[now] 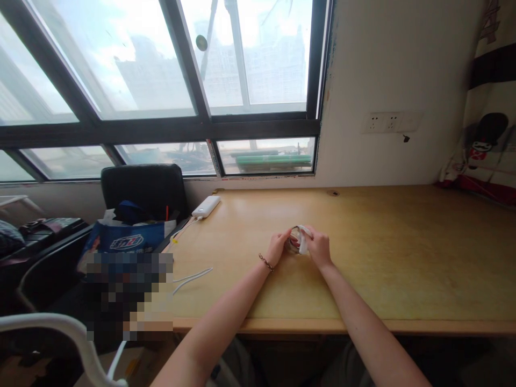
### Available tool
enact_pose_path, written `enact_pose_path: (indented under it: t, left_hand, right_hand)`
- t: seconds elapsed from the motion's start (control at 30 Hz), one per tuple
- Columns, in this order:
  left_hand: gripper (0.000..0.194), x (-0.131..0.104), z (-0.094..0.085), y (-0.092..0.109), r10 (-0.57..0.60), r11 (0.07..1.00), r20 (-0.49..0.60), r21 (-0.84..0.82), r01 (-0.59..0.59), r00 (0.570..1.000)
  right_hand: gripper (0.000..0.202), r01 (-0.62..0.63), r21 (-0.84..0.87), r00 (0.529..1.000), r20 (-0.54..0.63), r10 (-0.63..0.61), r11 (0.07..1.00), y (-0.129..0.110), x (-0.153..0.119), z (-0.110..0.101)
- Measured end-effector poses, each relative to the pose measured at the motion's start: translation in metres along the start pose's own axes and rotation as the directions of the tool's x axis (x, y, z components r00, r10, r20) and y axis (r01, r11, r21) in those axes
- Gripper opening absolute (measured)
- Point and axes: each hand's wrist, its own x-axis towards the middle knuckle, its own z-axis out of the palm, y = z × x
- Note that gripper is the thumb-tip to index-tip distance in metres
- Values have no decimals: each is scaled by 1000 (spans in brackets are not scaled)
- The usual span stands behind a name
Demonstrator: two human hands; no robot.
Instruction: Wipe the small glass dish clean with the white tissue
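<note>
Above the middle of the wooden desk (pixel 387 258), my two hands hold a small round glass-like object (pixel 293 243) between them. My left hand (pixel 279 246) has its fingers wrapped round the left side of it, and a dark bracelet circles that wrist. A white cloth or tissue (pixel 303 239) lies against the right side of the object, pinched in my right hand (pixel 318 246). Part of the round object is hidden by the cloth and fingers, and its exact kind is hard to make out.
A white power bank (pixel 206 206) with a cable sits at the desk's back left. Another white cable (pixel 193 277) lies near the left edge. Left of the desk are a black chair (pixel 143 185) and a blue bag (pixel 124 242). A socket panel (pixel 391 122) is on the wall.
</note>
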Motion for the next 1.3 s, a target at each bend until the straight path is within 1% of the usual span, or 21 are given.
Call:
enact_pose_path:
  t: [0.07,0.13,0.2,0.3,0.37,0.43,0.5,0.57,0.67,0.77,0.83,0.93,1.03,1.1,1.2,1.3]
  left_hand:
    - [56,0,-1,-1,-21,1000,-13,10,21,1000]
    - [56,1,-1,-3,-34,999,-18,19,34,999]
    - [57,2,-1,-5,-40,999,-11,25,41,999]
    - [63,3,-1,-6,-52,999,27,15,51,998]
    - [65,3,0,-2,-45,999,71,18,44,996]
    - [60,2,2,3,-14,1000,127,29,10,992]
    - [54,0,4,7,28,999,173,38,-35,985]
    - [51,-1,5,10,53,998,183,35,-61,982]
    - [45,-2,6,9,58,998,127,24,-62,990]
    - [42,-1,5,7,46,998,54,32,-48,997]
    - [41,-1,4,6,39,998,31,52,-41,999]
    - [42,-2,3,5,33,996,34,80,-36,999]
    - [48,-3,1,3,8,993,41,114,-13,999]
    - [51,-3,0,2,1,991,36,130,-6,999]
    - [56,-2,-1,0,3,995,39,98,-7,999]
    - [58,0,0,0,25,998,65,64,-29,998]
  right_hand:
    - [26,-19,51,996,82,15,999,1,3,2]
    - [22,-37,88,983,181,21,995,4,6,4]
    - [19,-39,92,974,224,18,995,6,6,7]
    - [22,-49,0,985,168,48,999,8,5,9]
    - [27,-89,-81,989,109,97,993,9,3,9]
    - [33,-153,-141,986,42,160,978,11,3,9]
    - [40,-202,-160,979,-5,204,966,14,4,10]
    - [47,-222,-151,974,5,225,963,16,6,12]
    - [52,-223,-138,970,68,234,965,17,7,14]
    - [42,-162,-159,981,80,176,974,14,5,11]
    - [33,-106,-198,989,79,124,974,11,3,8]
    - [24,-15,-214,994,102,37,977,7,1,3]
    - [19,81,-148,984,168,-56,986,5,1,3]
    - [17,107,-114,975,206,-82,988,5,2,4]
    - [18,67,-152,980,194,-37,986,8,2,8]
    - [24,-48,-221,988,130,78,974,11,3,10]
